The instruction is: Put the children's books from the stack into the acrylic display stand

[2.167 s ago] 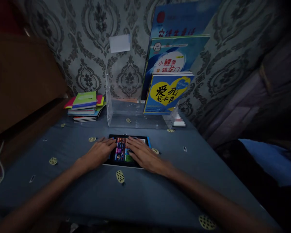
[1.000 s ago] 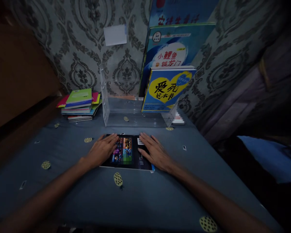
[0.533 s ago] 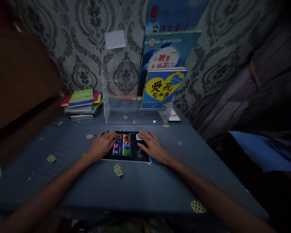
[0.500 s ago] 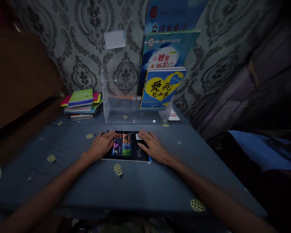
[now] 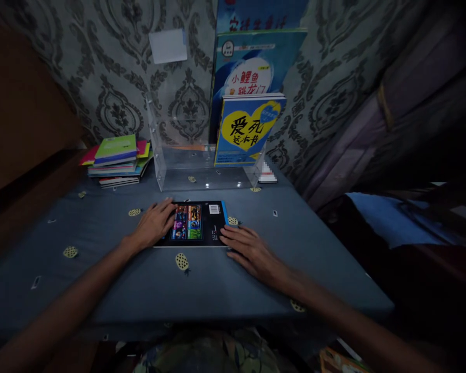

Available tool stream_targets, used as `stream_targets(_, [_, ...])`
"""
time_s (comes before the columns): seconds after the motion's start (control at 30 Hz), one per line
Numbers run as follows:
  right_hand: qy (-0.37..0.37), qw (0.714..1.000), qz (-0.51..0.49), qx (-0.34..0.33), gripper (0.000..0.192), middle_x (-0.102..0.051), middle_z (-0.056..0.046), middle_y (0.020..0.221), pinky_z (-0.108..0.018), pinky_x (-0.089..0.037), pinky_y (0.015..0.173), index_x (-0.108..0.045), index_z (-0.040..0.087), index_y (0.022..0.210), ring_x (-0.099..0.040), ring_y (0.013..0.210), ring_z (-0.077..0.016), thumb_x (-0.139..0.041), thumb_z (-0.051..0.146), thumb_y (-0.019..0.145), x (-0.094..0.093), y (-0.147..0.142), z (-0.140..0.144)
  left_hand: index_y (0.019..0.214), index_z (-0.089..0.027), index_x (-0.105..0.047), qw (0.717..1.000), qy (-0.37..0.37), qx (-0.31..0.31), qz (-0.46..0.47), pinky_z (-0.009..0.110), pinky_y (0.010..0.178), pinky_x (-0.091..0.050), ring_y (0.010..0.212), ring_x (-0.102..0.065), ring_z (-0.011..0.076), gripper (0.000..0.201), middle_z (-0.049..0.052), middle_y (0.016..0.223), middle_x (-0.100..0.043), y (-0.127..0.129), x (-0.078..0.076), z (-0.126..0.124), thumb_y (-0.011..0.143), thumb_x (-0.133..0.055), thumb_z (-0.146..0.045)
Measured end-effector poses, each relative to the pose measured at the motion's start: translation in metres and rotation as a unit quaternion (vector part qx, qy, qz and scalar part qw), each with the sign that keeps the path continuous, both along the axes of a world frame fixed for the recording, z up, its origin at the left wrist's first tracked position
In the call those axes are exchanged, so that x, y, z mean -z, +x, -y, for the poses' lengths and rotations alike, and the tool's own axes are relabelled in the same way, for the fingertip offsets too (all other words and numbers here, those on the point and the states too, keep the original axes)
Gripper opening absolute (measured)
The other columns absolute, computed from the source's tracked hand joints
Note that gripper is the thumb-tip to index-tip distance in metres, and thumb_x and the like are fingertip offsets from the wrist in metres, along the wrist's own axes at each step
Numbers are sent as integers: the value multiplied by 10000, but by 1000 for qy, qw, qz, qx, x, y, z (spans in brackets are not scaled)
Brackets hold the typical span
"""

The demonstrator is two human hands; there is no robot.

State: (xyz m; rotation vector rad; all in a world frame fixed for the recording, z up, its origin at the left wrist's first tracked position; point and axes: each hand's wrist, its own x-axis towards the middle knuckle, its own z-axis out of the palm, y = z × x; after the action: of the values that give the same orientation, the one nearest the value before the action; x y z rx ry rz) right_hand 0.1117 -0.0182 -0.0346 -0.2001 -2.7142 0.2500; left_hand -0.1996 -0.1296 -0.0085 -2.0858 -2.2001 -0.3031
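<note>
A dark book (image 5: pixel 207 228) with colourful pictures, a barcode and a blue right edge lies flat on the table. My left hand (image 5: pixel 154 223) rests over its left end, palm down, fingers stretched out. At the lower right corner, the extended fingertips of my right hand (image 5: pixel 253 254) touch or hover just over the book; which of the two I cannot tell. Behind it stands a clear acrylic rack (image 5: pixel 182 178). A blue book with a yellow heart (image 5: pixel 246 132) leans upright in the rack's right part, in front of a taller blue-green book (image 5: pixel 256 62).
A stack of books and notebooks (image 5: pixel 118 158) sits at the table's back left. Grey patterned wallpaper with a white card (image 5: pixel 169 46) rises behind. A small white object (image 5: pixel 267 175), partly blurred, stands right of the rack. Blue cloth (image 5: pixel 392 217) lies beyond the table's right edge.
My right hand has slid from the book's upper right down to its lower right corner, uncovering the barcode and blue edge. My left hand stays on the left end. The view has shifted slightly.
</note>
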Motion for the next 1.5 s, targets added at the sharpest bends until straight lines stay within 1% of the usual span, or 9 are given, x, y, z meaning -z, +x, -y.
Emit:
stream_targets(0.13, [72,997,-11,15,350,-678,-107,1292,-459,-497,985,-663,227,1261,-597,1215,-241,-459,129,993,-7,-3,-9,1276,-166,-593,999,-19,2,-32,499,1062,-445,1276,-573,307,354,160,1405,-584,3,-14,0,997,-416,-292])
stream_targets(0.23, [100,992,14,78,345,-693,-104,1100,-373,-513,805,-692,241,1225,-606,1001,-237,-457,144,991,-13,-9,-27,1227,-206,-631,995,-53,-11,-85,430,848,-534,984,-692,296,328,131,1106,-705,13,-29,6,999,-433,-333])
stream_targets(0.33, [84,988,44,123,350,-649,-90,897,-326,-471,688,-729,248,1171,-556,839,-229,-443,161,989,-14,-24,-54,1105,-215,-659,990,-92,15,-110,325,649,-511,759,-705,248,302,85,895,-726,31,-37,15,1016,-405,-351])
stream_targets(0.43, [42,990,44,124,373,-640,-89,871,-328,-477,701,-742,238,1158,-549,840,-232,-437,140,968,-12,-47,-82,1008,-198,-653,988,-99,73,-90,283,601,-480,714,-703,218,275,67,845,-739,49,-36,19,1019,-413,-333])
stream_targets(0.6, [-35,995,-2,95,408,-670,-92,940,-364,-513,824,-727,224,1199,-574,909,-234,-433,104,942,-7,-71,-104,992,-202,-669,995,-40,81,-41,309,682,-524,817,-687,213,275,71,927,-716,46,-30,0,1016,-421,-319])
stream_targets(0.87, [-90,992,-60,69,463,-706,-118,1112,-470,-528,913,-703,194,1238,-611,1012,-264,-424,68,890,-5,-62,-98,1288,-135,-595,992,36,116,13,454,1066,-486,1236,-591,276,378,139,1359,-615,21,-8,-36,1004,-460,-344])
stream_targets(1.03, [-132,986,-63,82,531,-724,-91,1124,-486,-521,933,-642,233,1324,-631,1040,-260,-409,59,879,-7,-60,-98,1349,-157,-572,988,8,148,30,456,1135,-424,1344,-527,260,413,126,1449,-565,29,-2,-59,1003,-453,-347])
stream_targets(1.27, [-182,970,-82,136,623,-706,-90,1210,-527,-464,1034,-347,228,1542,-620,1137,-271,-385,158,925,1,-58,-98,1393,-140,-541,979,-25,199,38,442,1149,-388,1396,-476,242,444,130,1462,-557,52,-5,-108,992,-453,-309])
stream_targets(1.5, [-197,971,-77,108,671,-621,-93,1384,-549,-377,1135,-234,218,1581,-499,1350,-268,-370,177,925,-2,-57,-98,1407,-143,-525,978,-16,206,29,467,1140,-374,1410,-453,249,441,117,1475,-547,58,-1,-117,1002,-432,-291])
